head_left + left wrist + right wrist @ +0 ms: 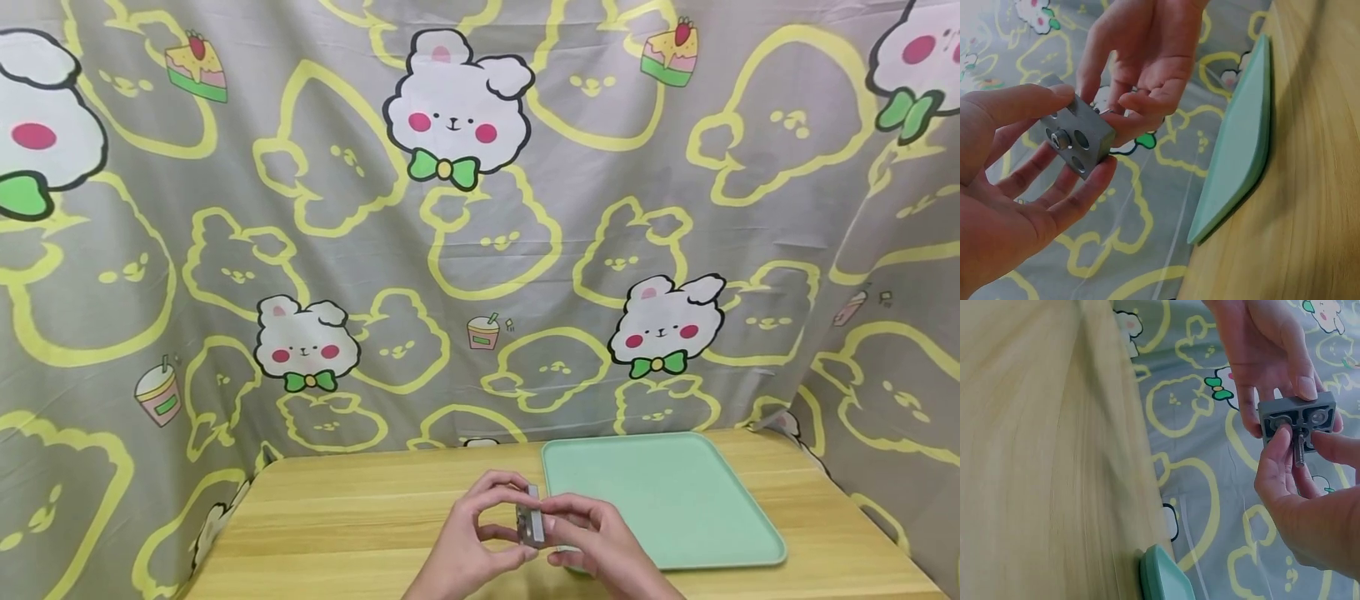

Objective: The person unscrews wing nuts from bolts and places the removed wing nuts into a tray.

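Observation:
A small grey rectangular block (1075,125) with round holes is held up above the table. A socket-head bolt (1060,139) sits in its face, and the bolt's threaded shank (1299,452) sticks out of the recessed back. My left hand (476,529) grips the block by its edges, thumb on one side and fingers on the opposite side. From the right, my right hand (596,537) has curled fingers at the block's back. In the right wrist view its fingertips (1281,436) touch the block on either side of the shank, with the shank visible between them.
A pale green tray (675,500) lies on the wooden table (337,517), right of and behind the hands. A grey cloth (480,225) with cartoon animals hangs behind the table and at both sides.

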A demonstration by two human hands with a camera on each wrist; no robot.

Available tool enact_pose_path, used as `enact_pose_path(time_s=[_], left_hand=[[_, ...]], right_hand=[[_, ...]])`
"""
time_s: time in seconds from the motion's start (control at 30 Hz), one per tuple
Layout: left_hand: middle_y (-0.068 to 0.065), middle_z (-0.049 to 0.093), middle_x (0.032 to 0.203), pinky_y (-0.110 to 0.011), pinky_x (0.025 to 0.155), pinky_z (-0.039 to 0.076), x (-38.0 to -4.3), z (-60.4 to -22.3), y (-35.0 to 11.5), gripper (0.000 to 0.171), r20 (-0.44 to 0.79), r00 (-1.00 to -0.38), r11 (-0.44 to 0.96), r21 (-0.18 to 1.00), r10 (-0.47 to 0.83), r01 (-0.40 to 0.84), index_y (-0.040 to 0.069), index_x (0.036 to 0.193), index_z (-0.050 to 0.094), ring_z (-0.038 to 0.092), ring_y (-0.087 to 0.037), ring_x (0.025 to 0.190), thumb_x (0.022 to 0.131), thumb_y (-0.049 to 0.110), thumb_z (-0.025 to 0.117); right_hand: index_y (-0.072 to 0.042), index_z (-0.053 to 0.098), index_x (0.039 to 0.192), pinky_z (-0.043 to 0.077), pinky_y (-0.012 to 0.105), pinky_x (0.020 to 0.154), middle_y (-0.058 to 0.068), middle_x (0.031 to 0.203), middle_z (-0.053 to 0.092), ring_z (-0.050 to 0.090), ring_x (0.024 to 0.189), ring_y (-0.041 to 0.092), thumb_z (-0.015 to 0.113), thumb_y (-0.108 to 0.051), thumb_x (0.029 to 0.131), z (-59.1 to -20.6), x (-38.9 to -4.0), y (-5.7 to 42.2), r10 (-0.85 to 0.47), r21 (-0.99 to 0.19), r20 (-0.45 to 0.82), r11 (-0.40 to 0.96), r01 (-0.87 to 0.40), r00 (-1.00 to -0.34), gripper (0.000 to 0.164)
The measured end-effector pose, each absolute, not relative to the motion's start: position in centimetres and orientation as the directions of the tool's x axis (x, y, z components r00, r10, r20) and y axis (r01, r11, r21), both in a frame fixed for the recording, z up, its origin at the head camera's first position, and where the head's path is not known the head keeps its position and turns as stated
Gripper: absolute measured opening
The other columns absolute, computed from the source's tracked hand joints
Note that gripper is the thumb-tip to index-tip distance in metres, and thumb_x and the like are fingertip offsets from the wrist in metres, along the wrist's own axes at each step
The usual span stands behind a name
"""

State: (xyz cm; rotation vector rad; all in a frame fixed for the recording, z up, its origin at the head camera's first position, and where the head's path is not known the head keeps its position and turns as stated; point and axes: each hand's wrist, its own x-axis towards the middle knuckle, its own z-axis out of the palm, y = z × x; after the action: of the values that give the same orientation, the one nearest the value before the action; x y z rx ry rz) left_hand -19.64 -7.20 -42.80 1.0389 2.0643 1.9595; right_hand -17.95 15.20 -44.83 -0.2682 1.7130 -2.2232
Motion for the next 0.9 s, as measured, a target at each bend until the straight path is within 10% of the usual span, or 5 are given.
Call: enact_pose_path(time_s=[0.73,0.9], left_hand=[[-0.017,0.052,0.136,-0.043,0.082,0.065,-20.0,-43.1,-7.4,0.043,0.372,-0.752,-0.114,0.921,0.544,0.373,0.007,0.124,0.07,0.054,-0.027,0.124,0.084,0.001,0.083],[-0.023,0.049,0.138,-0.045,0.087,0.063,-20.1,-42.9,-7.7,0.044,0.346,-0.758,-0.16,0.937,0.553,0.311,0.0,0.127,0.066,0.053,-0.029,0.127,0.086,-0.001,0.081]], right_hand=[[0.002,0.067,0.109,0.064,0.03,0.077,0.015,0.111,0.066,0.071,0.094,0.016,0.074,-0.006,0.094,-44.6,-17.2,13.6,-0.188,-0.96,0.266,0.04,-0.278,-0.945,0.018],[-0.017,0.068,0.102,0.062,0.025,0.067,-0.001,0.103,0.068,0.068,0.09,0.011,0.078,0.003,0.088,-45.3,-17.2,13.1,-0.189,-0.707,0.645,0.219,-0.672,-0.74,0.027]])
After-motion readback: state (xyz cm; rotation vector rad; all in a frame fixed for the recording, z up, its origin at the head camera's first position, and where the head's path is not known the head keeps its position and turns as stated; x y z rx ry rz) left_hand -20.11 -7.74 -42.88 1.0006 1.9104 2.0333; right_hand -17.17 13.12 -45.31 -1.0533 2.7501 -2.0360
